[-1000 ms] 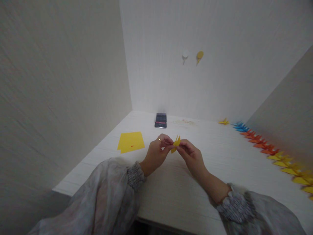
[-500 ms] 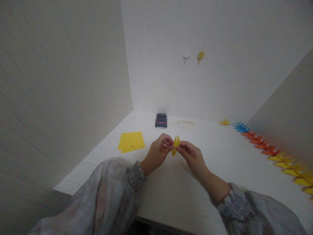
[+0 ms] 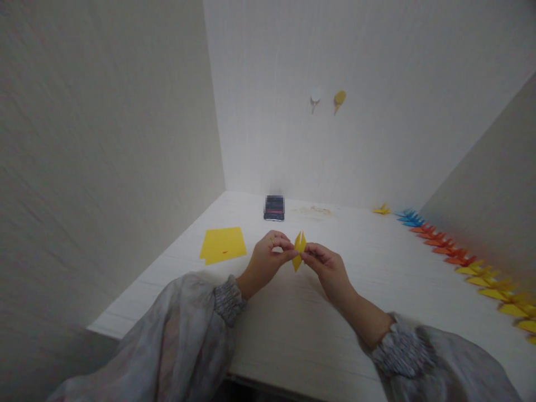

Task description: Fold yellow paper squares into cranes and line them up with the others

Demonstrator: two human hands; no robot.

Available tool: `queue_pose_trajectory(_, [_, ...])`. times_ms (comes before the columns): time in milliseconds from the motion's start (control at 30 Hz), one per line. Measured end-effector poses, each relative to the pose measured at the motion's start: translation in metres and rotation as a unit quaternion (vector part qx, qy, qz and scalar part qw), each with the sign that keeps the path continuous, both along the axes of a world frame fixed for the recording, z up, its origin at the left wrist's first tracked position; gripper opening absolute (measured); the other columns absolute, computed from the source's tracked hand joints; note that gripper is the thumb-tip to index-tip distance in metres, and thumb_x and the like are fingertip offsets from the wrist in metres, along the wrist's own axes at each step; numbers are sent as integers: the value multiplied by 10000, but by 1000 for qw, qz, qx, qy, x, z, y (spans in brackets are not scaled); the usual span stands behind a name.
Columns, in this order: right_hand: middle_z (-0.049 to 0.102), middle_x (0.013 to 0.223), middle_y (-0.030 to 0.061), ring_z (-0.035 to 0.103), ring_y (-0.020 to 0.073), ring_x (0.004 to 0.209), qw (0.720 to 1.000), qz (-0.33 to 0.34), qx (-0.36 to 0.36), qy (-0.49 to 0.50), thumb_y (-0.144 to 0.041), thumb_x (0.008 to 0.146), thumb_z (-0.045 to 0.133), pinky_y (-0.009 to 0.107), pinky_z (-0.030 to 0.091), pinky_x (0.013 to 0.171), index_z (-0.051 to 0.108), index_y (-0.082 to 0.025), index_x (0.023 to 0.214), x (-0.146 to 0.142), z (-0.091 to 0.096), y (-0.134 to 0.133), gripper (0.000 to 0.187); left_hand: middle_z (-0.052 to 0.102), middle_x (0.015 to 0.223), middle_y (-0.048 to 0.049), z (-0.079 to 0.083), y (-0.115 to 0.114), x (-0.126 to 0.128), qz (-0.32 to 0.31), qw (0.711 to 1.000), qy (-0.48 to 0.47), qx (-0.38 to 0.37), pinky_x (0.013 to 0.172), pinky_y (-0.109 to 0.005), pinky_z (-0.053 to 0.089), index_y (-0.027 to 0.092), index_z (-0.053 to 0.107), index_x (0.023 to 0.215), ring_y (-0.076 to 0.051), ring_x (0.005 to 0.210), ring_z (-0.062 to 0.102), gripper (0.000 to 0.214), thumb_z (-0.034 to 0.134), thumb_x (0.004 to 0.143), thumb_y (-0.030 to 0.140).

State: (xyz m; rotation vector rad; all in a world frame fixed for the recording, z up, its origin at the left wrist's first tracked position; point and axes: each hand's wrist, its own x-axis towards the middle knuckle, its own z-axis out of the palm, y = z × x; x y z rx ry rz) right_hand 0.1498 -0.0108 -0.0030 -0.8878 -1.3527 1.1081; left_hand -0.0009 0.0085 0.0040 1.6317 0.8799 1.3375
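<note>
A folded piece of yellow origami paper (image 3: 298, 243) is held up over the middle of the table, upright, with two points at its top and one at its bottom. My left hand (image 3: 270, 255) pinches it from the left between thumb and fingers. From the right, my right hand (image 3: 326, 263) pinches it near its middle. Some of the folds are hidden behind the fingertips. Left of my hands, flat yellow paper sheets (image 3: 223, 244) lie on the table, with a small orange-red mark or scrap on top.
A phone (image 3: 274, 207) leans at the back wall. Along the right runs a row of blue paper cranes (image 3: 409, 218), orange cranes (image 3: 444, 244) and yellow cranes (image 3: 494, 287). A single yellow crane (image 3: 382, 210) sits near the back. Two hooks, one yellow (image 3: 340, 97), are on the wall.
The folded yellow paper has turned slightly, so more of its face and lower point shows. Both hands still pinch it. The whole view has shifted a little.
</note>
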Motion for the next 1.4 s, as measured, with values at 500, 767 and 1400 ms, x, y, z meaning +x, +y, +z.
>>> queue_pose_trajectory(500, [599,685,8,530,138,668,998,-46,2,-45,-294,683,631,265,415,635,635,-187,707,-1,-3,0,110,536,638,20,3,-2,2,-74,985,-70,-136,616,-227,401,127,566,689,-87,617,494,167,666,605,230])
queue_pose_trajectory(767, [617,647,16,552,145,650,999,-20,-34,-3,-296,666,629,280,428,634,636,-171,663,-6,6,-6,126,571,633,8,3,-4,4,-77,978,-94,-168,617,-242,419,117,562,683,-91,595,523,178,657,619,253])
queue_pose_trajectory(1400, [594,627,-3,518,125,606,995,-48,-76,36,-281,604,671,272,409,613,620,-169,653,-4,2,-2,132,612,629,-11,4,-4,5,-140,961,-81,-223,618,-252,425,117,581,714,-106,593,557,223,680,592,276])
